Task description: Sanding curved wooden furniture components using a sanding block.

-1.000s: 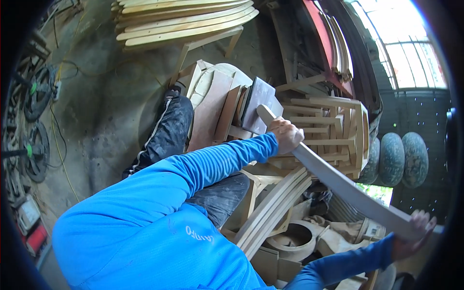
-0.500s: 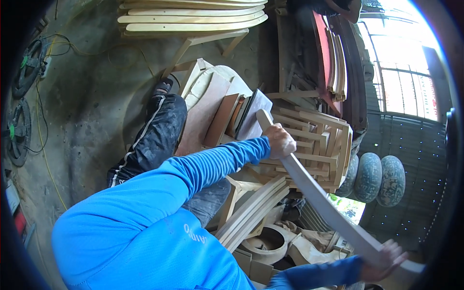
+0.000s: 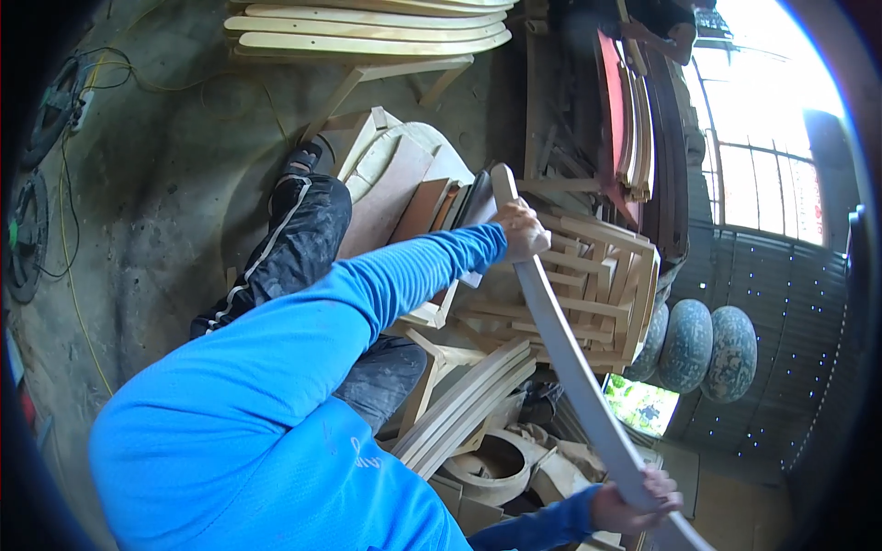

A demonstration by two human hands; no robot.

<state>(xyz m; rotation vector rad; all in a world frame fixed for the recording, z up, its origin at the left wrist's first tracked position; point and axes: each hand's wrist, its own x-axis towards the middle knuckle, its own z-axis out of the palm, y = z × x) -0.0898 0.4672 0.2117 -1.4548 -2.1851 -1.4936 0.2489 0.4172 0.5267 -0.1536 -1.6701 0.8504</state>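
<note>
My left hand (image 3: 522, 230) is wrapped around a long, slightly curved wooden slat (image 3: 574, 358) close to its upper end. Farther down, near the lower right, my right hand (image 3: 634, 500) grips the same slat. It slants from the middle of the view to the bottom edge, where its lower tip goes out of sight. Behind my left hand stands a bench-like stand holding a row of boards (image 3: 401, 193). Several similar curved slats (image 3: 469, 404) lie stacked between my body and the slat.
Pale curved slats (image 3: 367, 41) rest on a trestle at the top. Stacked wooden frames (image 3: 597, 285) stand beyond the slat. A round hollow wooden piece (image 3: 487, 468) sits below. Another person's arm (image 3: 675, 41) shows at upper right, near red-edged slats (image 3: 614, 110). Rounded mottled objects (image 3: 732, 354) stand right.
The slat has swung to a steeper slant. My right hand has moved left with it, and my left hand has gone slightly up. The other person's arms show more at upper right.
</note>
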